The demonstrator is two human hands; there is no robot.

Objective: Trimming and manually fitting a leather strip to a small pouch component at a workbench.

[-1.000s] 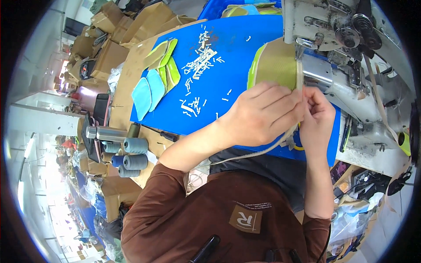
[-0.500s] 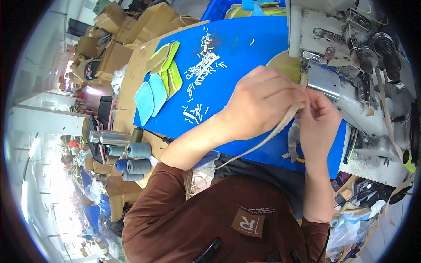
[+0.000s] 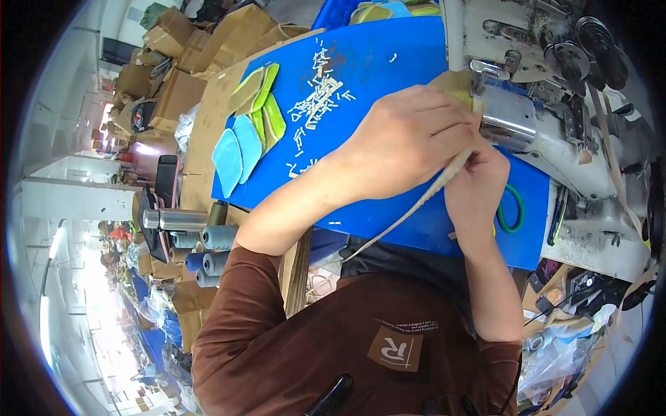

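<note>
At the sewing machine point(image 3: 510, 114), an olive fabric piece point(image 3: 452, 84) lies under the presser area, partly hidden by my fingers. My left hand point(image 3: 420, 139) reaches across it with fingers pressed together at the fabric's near edge, where a beige binding strip point(image 3: 436, 186) begins. This strip hangs down slantwise toward my lap. Close against the left fingertips, my right hand point(image 3: 479, 182) has its fingers curled in beside the strip. What those right fingers pinch is hidden. A green-ringed scissor handle point(image 3: 513, 208) shows just right of my right wrist.
On the blue tabletop point(image 3: 378, 66) lie blue and lime-edged fabric pieces point(image 3: 239, 149) and scattered pale strip scraps point(image 3: 320, 104). Thread cones point(image 3: 218, 237) and a steel flask point(image 3: 177, 220) stand left. A blue bin point(image 3: 336, 12) holds more pieces. Cardboard boxes point(image 3: 239, 35) are stacked behind.
Both hands have shifted slightly left, the right one also turning inward. The green scissor handle has come into sight. The strip hangs straighter, and the whole view has moved a little.
</note>
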